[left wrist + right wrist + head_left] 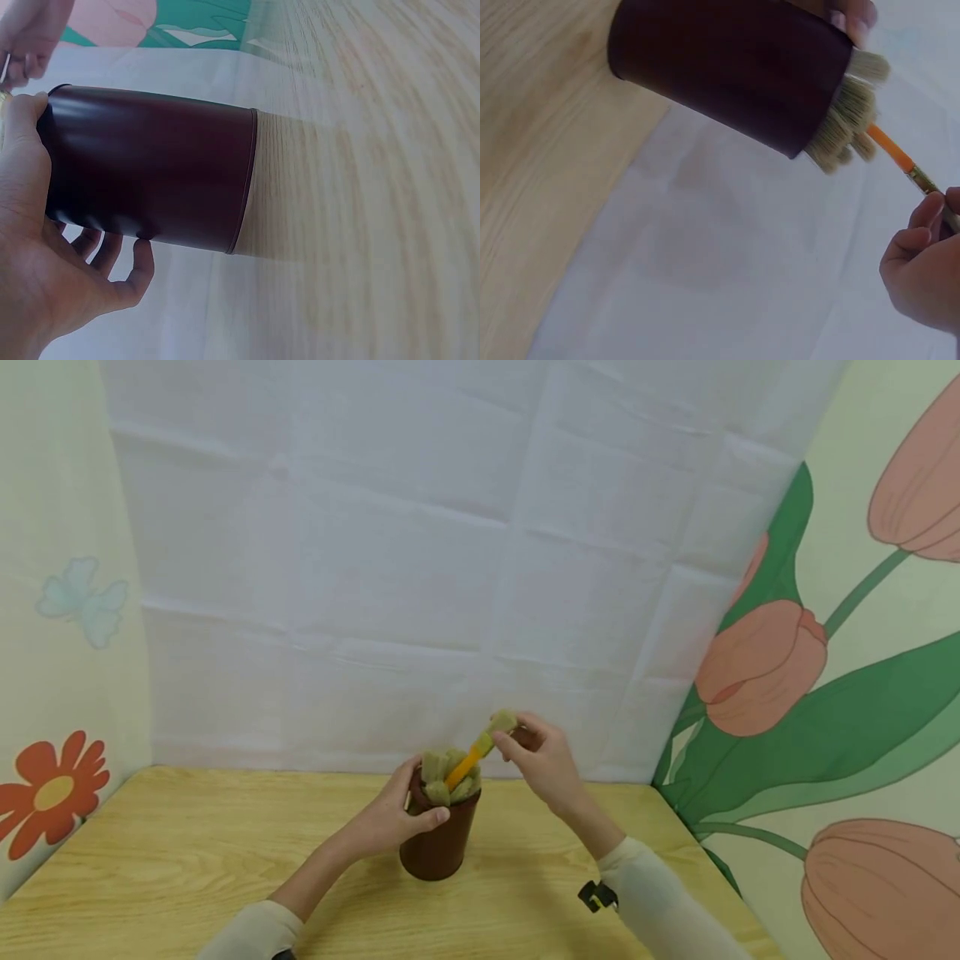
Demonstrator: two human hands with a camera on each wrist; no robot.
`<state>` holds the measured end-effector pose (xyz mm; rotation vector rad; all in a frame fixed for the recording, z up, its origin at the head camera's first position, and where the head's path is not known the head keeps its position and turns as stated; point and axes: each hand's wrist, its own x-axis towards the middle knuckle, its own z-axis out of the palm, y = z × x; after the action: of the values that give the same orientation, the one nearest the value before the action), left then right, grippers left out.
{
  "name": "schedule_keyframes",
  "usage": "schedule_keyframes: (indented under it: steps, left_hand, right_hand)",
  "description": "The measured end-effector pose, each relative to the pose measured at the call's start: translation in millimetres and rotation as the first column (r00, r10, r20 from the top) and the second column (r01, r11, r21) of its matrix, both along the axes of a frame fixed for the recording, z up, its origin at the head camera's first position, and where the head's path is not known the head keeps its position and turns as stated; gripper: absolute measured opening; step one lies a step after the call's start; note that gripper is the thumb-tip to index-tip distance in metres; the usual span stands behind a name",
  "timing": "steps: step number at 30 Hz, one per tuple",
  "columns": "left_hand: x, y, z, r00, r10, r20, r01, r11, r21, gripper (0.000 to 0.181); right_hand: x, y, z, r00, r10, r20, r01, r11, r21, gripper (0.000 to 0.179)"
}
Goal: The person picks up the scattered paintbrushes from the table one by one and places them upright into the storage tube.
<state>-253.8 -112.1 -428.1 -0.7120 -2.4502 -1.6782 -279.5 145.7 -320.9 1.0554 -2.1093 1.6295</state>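
Note:
A dark brown cylindrical brush cup (441, 843) stands upright on the table. My left hand (386, 820) holds it near the rim, thumb on the near side and fingers around the far side. Several brushes (847, 112) fill the cup with their pale bristles up. Above the rim, my right hand (546, 762) pinches a paintbrush (465, 767) near its gold metal collar. This brush slants, bristles at the top, its orange handle running down among the others; its lower end is hidden there.
The wood-grain table (187, 843) reaches back to a creased white cloth (390, 568). Patterned panels flank it: a red flower (54, 793) at left, large pink tulips (765, 668) at right. A small black device (597, 895) sits at the right sleeve.

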Motion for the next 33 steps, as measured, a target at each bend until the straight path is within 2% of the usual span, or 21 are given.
schedule_keyframes:
  steps: [5, 9, 13, 17, 25, 33]
  left_hand:
    - [0.8, 1.5, -0.8, 1.0, 0.006, -0.007, -0.006, 1.0, -0.017, 0.102]
    - [0.5, 3.5, -1.5, 1.0, 0.006, 0.0, -0.006, 1.0, -0.02, 0.102]
    - [0.5, 4.3, -1.2, 1.0, 0.009, 0.01, -0.009, 1.0, -0.018, 0.102]
    - [1.7, 3.9, -0.9, 1.0, 0.008, 0.007, -0.008, 1.0, -0.021, 0.103]
    - [2.6, 5.8, -0.3, 1.0, -0.007, -0.004, 0.007, 1.0, -0.014, 0.102]
    - [2.4, 5.4, -2.1, 1.0, 0.007, 0.002, -0.007, 1.0, -0.03, 0.103]
  right_hand:
    - [-1.1, -9, -16.6, 0.999, -0.029, -0.029, 0.032, 0.994, 0.103, 0.028]
    - [0.5, -11, -30.0, 0.998, -0.049, -0.038, 0.054, 0.989, 0.135, 0.036]
    - [1.7, -13, -39.2, 0.996, -0.05, -0.07, 0.061, 0.985, 0.161, 0.035]
    - [3.9, -14, -44.8, 0.993, -0.032, -0.116, 0.053, 0.981, 0.185, 0.031]
    - [3.7, -15, -51.2, 0.977, -0.045, -0.211, 0.092, 0.971, 0.219, 0.02]
    - [6.3, -16, -54.1, 0.979, -0.051, -0.198, 0.094, 0.972, 0.213, 0.016]
